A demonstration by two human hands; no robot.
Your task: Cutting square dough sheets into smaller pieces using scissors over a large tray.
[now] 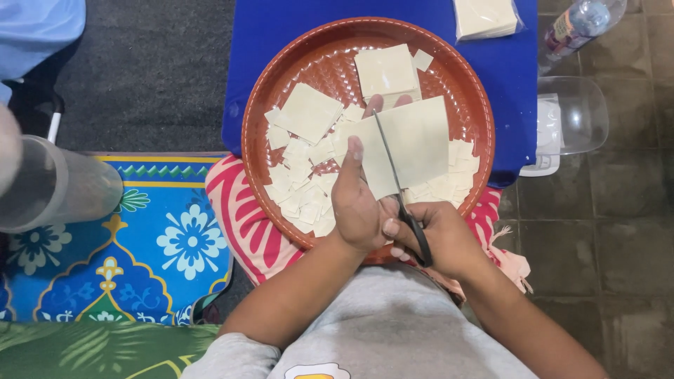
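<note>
My left hand (357, 203) holds a pale square dough sheet (414, 140) over a round brown tray (274, 91), thumb on top and fingertips showing past its far edge. My right hand (439, 235) grips black-handled scissors (399, 184), whose blades run up the middle of the sheet. Several small cut squares (302, 186) lie heaped on the tray's left and right. Two larger uncut sheets (385, 69) rest further back on the tray.
The tray sits on a blue surface (502, 63) and my lap with a pink patterned cloth (235, 210). A bag of dough sheets (486, 17) lies behind; a water bottle (579, 24) and clear container (572, 116) stand right. Another person's leg (56, 186) is at left.
</note>
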